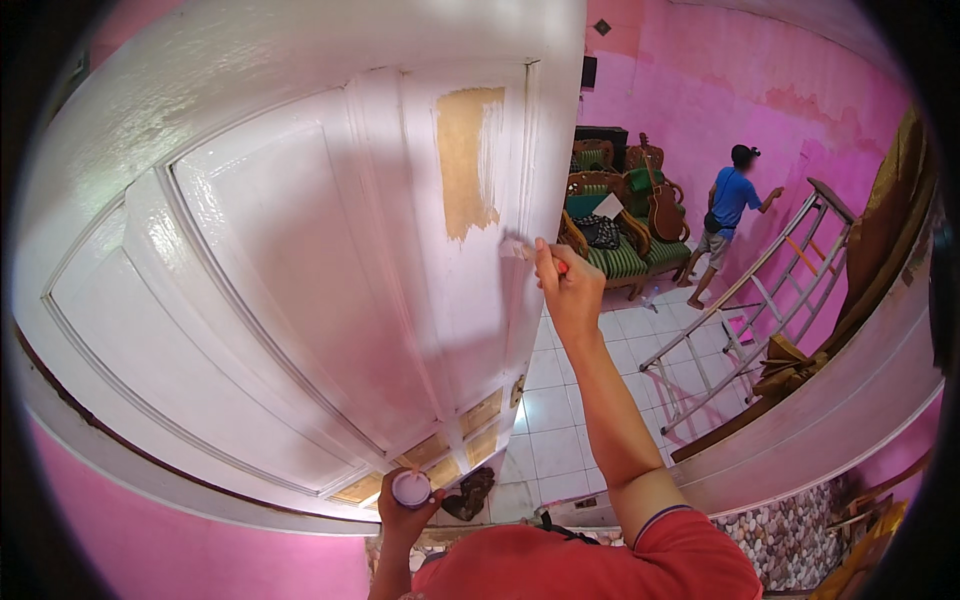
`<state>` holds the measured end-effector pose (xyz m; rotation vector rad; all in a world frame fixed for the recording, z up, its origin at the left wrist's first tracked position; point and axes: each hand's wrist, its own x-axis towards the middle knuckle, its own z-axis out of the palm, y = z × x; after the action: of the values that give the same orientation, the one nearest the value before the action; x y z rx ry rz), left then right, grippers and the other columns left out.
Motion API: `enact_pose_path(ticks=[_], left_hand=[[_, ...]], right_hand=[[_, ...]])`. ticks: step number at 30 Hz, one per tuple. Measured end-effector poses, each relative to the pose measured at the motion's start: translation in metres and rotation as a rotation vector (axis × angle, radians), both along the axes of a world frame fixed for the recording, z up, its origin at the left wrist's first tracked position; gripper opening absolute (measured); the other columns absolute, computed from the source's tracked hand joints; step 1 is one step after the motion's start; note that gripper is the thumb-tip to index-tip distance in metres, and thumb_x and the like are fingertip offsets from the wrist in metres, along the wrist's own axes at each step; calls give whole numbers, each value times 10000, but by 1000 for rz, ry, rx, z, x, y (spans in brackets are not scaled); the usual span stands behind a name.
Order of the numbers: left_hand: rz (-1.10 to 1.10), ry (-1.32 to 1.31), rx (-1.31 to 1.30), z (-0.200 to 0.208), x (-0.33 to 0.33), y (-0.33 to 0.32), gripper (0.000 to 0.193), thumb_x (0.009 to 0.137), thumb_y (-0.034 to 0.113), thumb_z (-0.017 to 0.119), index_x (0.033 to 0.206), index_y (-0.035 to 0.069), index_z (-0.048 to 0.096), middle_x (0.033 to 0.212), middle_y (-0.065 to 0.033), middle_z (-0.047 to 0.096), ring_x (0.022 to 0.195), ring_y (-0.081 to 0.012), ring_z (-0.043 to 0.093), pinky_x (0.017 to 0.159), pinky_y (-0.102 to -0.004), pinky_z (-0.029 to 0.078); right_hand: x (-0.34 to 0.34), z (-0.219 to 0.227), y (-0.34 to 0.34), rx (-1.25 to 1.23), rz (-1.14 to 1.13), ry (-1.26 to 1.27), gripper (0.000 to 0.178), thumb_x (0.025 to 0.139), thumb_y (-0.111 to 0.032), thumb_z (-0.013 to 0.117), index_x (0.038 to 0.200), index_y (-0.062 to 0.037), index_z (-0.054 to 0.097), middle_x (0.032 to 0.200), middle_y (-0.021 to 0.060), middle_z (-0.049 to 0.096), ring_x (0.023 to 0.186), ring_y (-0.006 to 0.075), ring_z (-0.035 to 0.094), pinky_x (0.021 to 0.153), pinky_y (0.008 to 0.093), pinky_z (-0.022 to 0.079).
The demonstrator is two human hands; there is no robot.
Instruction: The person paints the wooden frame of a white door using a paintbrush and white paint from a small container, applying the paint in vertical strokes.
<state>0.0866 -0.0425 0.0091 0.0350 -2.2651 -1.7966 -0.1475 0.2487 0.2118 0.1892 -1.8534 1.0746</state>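
My right hand (572, 285) is closed around the red handle of a paintbrush (517, 248), its bristles at the face of a panelled door (380, 250). Fresh-looking white paint covers most of that door. Just up and left of the brush, a tan bare patch (462, 165) shows on the upper panel, with streaky white edges. Lower down, my left hand (402, 508) grips a small round paint can (411, 488) holding pale paint. Tan unpainted strips (478, 412) run across the door's lower panels near the can.
A folding ladder (770, 300) stands on white tiles to the right. Beyond it, a person in a blue shirt (735, 190) reaches toward the pink wall. Green-striped wooden chairs (620, 262) hold a guitar (662, 205). A dark crumpled bundle (470, 494) lies by the door's foot.
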Motion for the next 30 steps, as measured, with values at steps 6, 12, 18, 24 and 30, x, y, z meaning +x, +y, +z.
enact_pose_path(ticks=[6, 12, 18, 24, 30], left_hand=[[-2, 0, 14, -16, 1, -5, 585, 709, 11, 879, 1179, 57, 535, 1007, -72, 674, 890, -141, 657, 763, -290, 558], [-13, -3, 28, -15, 2, -3, 589, 709, 6, 879, 1180, 58, 529, 1010, -76, 671, 905, -150, 659, 780, -294, 561], [32, 20, 79, -15, 5, -3, 639, 678, 147, 948, 1167, 28, 553, 970, -92, 692, 876, -171, 676, 791, -308, 558], [29, -12, 92, -15, 6, -4, 639, 680, 130, 946, 1171, 29, 551, 959, -83, 683, 866, -154, 669, 765, -299, 563], [40, -15, 90, -4, 9, 1, 625, 687, 81, 930, 1176, 33, 545, 956, -75, 674, 867, -150, 665, 759, -299, 571]], right_hand=[[-15, 74, -10, 80, -68, 290, 262, 956, -216, 714, 821, 8, 706, 586, 137, 562, 503, 293, 566, 503, 378, 443], [-28, 142, -8, 71, -76, 478, 259, 959, -219, 704, 812, -5, 716, 591, 132, 580, 500, 293, 573, 515, 370, 458], [-12, 110, 10, 23, -69, 182, 310, 948, -264, 716, 807, 13, 705, 567, 129, 522, 489, 276, 523, 521, 350, 440], [-24, 123, 6, 87, -28, 259, 295, 974, -229, 713, 869, 46, 728, 587, 52, 619, 539, 79, 632, 501, 243, 486], [-18, 125, 16, 9, -34, 320, 289, 963, -238, 712, 839, 24, 718, 603, 104, 617, 521, 184, 595, 517, 298, 465]])
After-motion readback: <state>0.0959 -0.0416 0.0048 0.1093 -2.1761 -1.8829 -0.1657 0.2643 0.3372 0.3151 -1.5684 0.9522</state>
